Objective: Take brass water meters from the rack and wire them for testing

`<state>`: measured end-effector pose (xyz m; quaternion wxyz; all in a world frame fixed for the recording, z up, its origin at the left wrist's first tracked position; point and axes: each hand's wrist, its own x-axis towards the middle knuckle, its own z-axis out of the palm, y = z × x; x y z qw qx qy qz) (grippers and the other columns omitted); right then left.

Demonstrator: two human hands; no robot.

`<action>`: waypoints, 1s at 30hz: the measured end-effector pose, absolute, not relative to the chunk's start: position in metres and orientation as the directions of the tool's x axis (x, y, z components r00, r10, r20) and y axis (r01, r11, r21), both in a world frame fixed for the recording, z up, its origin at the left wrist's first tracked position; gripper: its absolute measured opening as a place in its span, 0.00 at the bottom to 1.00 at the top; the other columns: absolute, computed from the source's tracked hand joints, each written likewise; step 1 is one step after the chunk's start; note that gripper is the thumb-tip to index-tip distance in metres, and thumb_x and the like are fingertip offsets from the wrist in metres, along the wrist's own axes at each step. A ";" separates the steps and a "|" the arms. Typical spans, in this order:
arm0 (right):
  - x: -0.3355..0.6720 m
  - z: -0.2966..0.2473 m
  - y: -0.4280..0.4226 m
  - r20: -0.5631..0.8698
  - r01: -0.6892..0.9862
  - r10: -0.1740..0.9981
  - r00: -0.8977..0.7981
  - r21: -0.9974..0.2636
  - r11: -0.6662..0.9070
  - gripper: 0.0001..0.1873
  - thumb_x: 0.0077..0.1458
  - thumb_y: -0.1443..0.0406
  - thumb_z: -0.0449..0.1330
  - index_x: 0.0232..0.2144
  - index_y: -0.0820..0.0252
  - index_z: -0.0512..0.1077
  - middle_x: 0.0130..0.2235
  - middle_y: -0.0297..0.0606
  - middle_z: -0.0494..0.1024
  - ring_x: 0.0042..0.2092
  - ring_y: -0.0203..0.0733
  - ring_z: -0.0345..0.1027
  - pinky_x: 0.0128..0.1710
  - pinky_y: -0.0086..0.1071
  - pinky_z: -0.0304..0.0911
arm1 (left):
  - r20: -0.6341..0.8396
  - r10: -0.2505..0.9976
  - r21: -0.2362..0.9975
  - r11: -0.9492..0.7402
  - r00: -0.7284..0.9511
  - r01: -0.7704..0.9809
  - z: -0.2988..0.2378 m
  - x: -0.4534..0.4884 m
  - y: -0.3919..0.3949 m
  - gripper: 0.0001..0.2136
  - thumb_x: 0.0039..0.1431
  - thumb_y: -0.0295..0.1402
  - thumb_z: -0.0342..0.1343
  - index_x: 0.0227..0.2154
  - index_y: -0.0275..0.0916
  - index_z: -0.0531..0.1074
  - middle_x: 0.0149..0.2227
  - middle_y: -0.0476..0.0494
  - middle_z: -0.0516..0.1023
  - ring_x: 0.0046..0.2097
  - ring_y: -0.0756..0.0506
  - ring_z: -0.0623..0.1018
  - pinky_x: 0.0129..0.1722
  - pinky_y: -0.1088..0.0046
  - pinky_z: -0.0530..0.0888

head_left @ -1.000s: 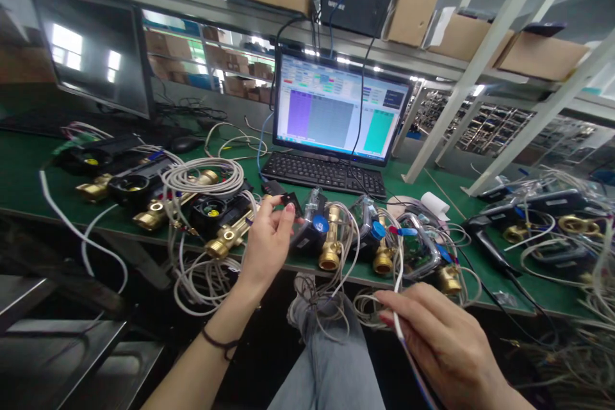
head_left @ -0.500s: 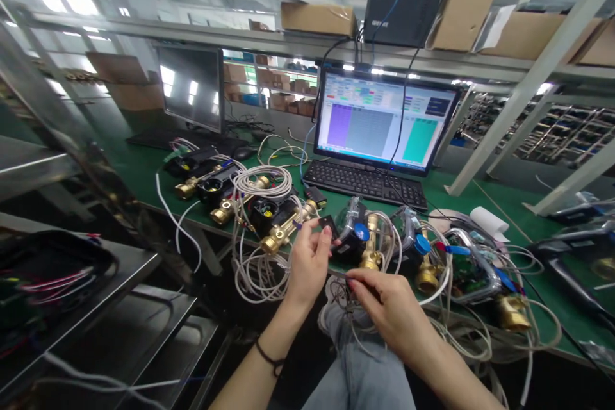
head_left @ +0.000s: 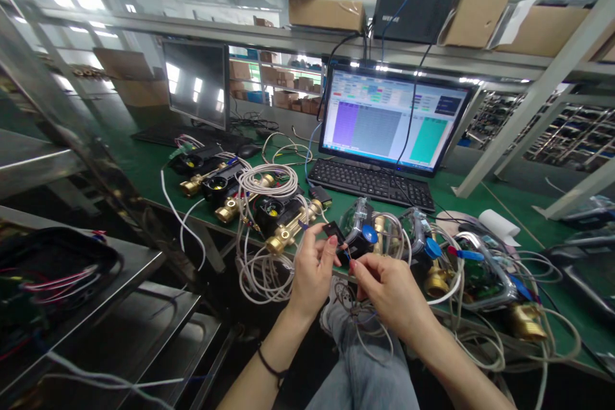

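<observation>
My left hand (head_left: 312, 266) pinches a small black connector module (head_left: 332, 231) between thumb and fingers, just over the front edge of the green bench (head_left: 144, 170). My right hand (head_left: 387, 288) is closed beside it, its fingertips pinched on a thin cable end (head_left: 349, 261) that meets the module. Grey cables (head_left: 358, 317) hang from under the right hand onto my lap. Directly behind both hands sit brass water meters with blue caps (head_left: 369, 235).
More brass meters (head_left: 225, 195) and coiled grey cable (head_left: 266, 180) lie to the left. A keyboard (head_left: 369, 182) and lit monitor (head_left: 391, 118) stand behind; a dark monitor (head_left: 196, 83) is further left. Steel shelves (head_left: 120, 307) with wires sit at lower left.
The view swung left and then steadied. My right hand rose from the lower right, carrying a cable, and closed in on the left hand. The left hand kept the black module.
</observation>
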<state>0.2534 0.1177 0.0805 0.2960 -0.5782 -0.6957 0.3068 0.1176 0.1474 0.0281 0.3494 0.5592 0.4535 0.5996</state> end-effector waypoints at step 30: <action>0.249 0.080 0.133 0.076 0.670 0.990 -0.123 -0.729 0.139 0.16 0.56 0.58 0.50 0.23 0.58 0.71 0.19 0.31 0.70 0.22 0.32 0.61 0.25 0.27 0.51 | 0.490 0.864 0.833 -0.426 -0.113 0.353 0.025 0.113 0.150 0.12 0.64 0.38 0.49 0.47 0.38 0.62 0.21 0.54 0.75 0.20 0.49 0.74 0.21 0.78 0.67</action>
